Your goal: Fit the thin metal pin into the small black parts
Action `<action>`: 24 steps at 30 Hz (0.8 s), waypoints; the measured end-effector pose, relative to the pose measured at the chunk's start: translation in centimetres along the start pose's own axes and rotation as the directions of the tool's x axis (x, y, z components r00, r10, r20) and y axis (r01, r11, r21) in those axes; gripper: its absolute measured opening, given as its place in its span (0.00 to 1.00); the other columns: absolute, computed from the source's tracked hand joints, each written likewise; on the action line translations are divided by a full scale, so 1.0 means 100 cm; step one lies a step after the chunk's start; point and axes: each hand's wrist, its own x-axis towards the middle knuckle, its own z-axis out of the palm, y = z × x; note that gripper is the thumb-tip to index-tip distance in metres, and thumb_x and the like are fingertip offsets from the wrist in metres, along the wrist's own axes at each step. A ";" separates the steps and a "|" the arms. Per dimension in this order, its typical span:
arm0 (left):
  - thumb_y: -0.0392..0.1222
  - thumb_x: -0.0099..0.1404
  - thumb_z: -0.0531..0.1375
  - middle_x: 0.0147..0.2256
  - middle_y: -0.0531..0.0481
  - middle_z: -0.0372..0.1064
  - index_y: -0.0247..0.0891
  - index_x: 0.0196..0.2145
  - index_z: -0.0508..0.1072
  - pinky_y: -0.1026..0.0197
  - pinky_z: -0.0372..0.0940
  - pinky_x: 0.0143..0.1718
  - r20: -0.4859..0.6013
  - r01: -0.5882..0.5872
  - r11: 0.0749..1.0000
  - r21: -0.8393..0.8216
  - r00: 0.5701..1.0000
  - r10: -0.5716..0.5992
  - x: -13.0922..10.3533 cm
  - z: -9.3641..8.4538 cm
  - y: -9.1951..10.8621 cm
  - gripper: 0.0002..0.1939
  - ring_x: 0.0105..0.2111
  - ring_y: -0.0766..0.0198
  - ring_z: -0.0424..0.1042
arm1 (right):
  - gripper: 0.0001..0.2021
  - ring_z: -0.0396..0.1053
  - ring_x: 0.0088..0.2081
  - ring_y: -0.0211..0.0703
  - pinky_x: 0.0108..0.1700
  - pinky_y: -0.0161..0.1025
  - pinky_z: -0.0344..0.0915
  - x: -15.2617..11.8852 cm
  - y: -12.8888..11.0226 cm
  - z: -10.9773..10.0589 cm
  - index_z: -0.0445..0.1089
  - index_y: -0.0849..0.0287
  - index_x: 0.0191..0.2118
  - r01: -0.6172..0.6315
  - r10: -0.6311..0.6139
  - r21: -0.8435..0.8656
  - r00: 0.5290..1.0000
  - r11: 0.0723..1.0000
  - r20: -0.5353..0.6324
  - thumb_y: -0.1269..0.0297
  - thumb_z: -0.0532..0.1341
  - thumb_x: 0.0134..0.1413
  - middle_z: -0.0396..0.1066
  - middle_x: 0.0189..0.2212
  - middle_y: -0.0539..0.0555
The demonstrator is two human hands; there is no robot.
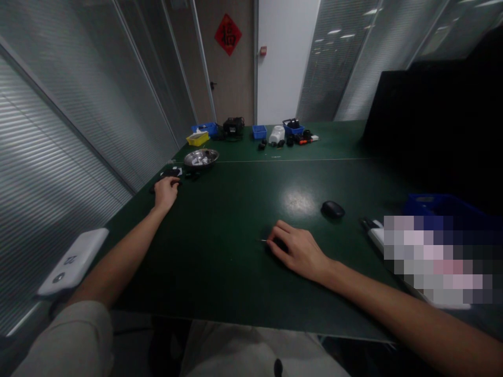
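My left hand [165,192] reaches out to the left edge of the green table [220,209]. Its fingers curl down at a dark, flat item [172,172] with white pieces on it; what they grip is hidden. A metal bowl [201,158] holding small white pieces sits just beyond that hand. Low over the middle of the table, my right hand [296,248] is closed in a pinch. From its fingertips a short, thin, shiny rod [263,240] points left; its kind is too small to tell.
A black computer mouse [332,209] lies beyond my right hand. Farther right are a blurred-out pale item [432,262], a blue bin [432,199] and a large black screen [432,120]. A yellow tray [197,139], a blue tray [259,132] and a white container [277,135] line the back.
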 end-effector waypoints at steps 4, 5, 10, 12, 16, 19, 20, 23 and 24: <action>0.38 0.71 0.56 0.50 0.42 0.77 0.37 0.48 0.81 0.49 0.62 0.62 -0.011 -0.005 1.000 0.022 1.000 0.005 -0.001 -0.002 0.004 0.15 0.53 0.50 0.74 | 0.10 0.67 0.33 0.39 0.32 0.37 0.59 0.000 0.000 0.000 0.70 0.56 0.44 -0.001 0.001 0.002 1.000 1.000 0.007 0.60 0.54 0.73 0.69 0.41 0.52; 0.38 0.71 0.56 0.50 0.42 0.77 0.37 0.48 0.81 0.50 0.62 0.62 -0.016 -0.003 1.000 0.009 1.000 0.003 -0.001 -0.002 0.004 0.15 0.52 0.50 0.74 | 0.10 0.67 0.33 0.39 0.33 0.37 0.59 0.000 0.000 0.000 0.70 0.56 0.44 -0.003 0.003 0.001 1.000 1.000 0.006 0.60 0.54 0.73 0.69 0.41 0.52; 0.37 0.67 0.60 0.47 0.42 0.79 0.36 0.49 0.81 0.54 0.67 0.57 -0.012 0.133 0.986 -0.100 0.991 -0.135 0.004 -0.002 0.002 0.15 0.46 0.53 0.77 | 0.09 0.68 0.34 0.39 0.33 0.37 0.60 0.000 0.001 0.000 0.70 0.56 0.44 0.000 0.000 0.004 1.000 1.000 0.005 0.60 0.54 0.73 0.69 0.41 0.53; 0.37 0.65 0.60 0.47 0.42 0.80 0.35 0.51 0.81 0.54 0.69 0.55 -0.002 0.176 0.976 -0.124 0.984 -0.178 0.006 -0.001 0.000 0.18 0.45 0.53 0.78 | 0.09 0.68 0.34 0.39 0.33 0.37 0.59 0.000 0.002 0.001 0.70 0.56 0.44 0.002 -0.002 0.007 1.000 1.000 0.005 0.60 0.54 0.73 0.69 0.42 0.53; 0.36 0.64 0.60 0.46 0.42 0.80 0.35 0.50 0.82 0.54 0.70 0.55 -0.002 0.201 0.969 -0.144 0.979 -0.203 0.008 0.002 -0.003 0.18 0.45 0.53 0.79 | 0.09 0.68 0.35 0.39 0.34 0.37 0.60 0.000 0.002 0.001 0.70 0.56 0.44 0.005 -0.005 0.007 1.000 1.000 0.007 0.60 0.54 0.73 0.69 0.41 0.52; 0.35 0.64 0.60 0.46 0.42 0.80 0.35 0.51 0.82 0.56 0.70 0.55 0.002 0.202 0.964 -0.173 0.979 -0.205 0.009 0.004 -0.004 0.19 0.46 0.54 0.79 | 0.08 0.68 0.34 0.39 0.35 0.37 0.61 -0.001 0.002 0.002 0.70 0.56 0.44 0.004 -0.004 0.006 1.000 1.000 0.004 0.62 0.55 0.72 0.69 0.42 0.52; 0.35 0.64 0.60 0.46 0.42 0.80 0.35 0.51 0.81 0.56 0.71 0.55 0.004 0.199 0.963 -0.182 0.979 -0.202 0.009 0.004 -0.005 0.19 0.46 0.54 0.79 | 0.08 0.68 0.35 0.39 0.35 0.38 0.61 -0.001 0.002 0.002 0.70 0.56 0.44 0.004 -0.004 0.004 1.000 1.000 0.003 0.62 0.55 0.72 0.69 0.42 0.52; 0.34 0.64 0.59 0.47 0.42 0.80 0.35 0.52 0.81 0.56 0.71 0.54 0.003 0.190 0.962 -0.196 0.981 -0.193 0.009 0.004 -0.005 0.20 0.47 0.55 0.79 | 0.08 0.68 0.35 0.40 0.35 0.38 0.61 0.000 0.002 0.002 0.70 0.56 0.44 0.007 -0.007 -0.001 1.000 1.000 0.003 0.61 0.55 0.72 0.69 0.42 0.52; 0.34 0.64 0.59 0.47 0.42 0.80 0.35 0.52 0.81 0.56 0.71 0.54 0.004 0.187 0.962 -0.197 0.982 -0.190 0.009 0.004 -0.005 0.20 0.47 0.55 0.79 | 0.08 0.68 0.35 0.40 0.34 0.38 0.61 0.000 0.002 0.002 0.70 0.56 0.44 0.006 -0.006 -0.001 1.000 1.000 0.005 0.61 0.55 0.72 0.69 0.42 0.52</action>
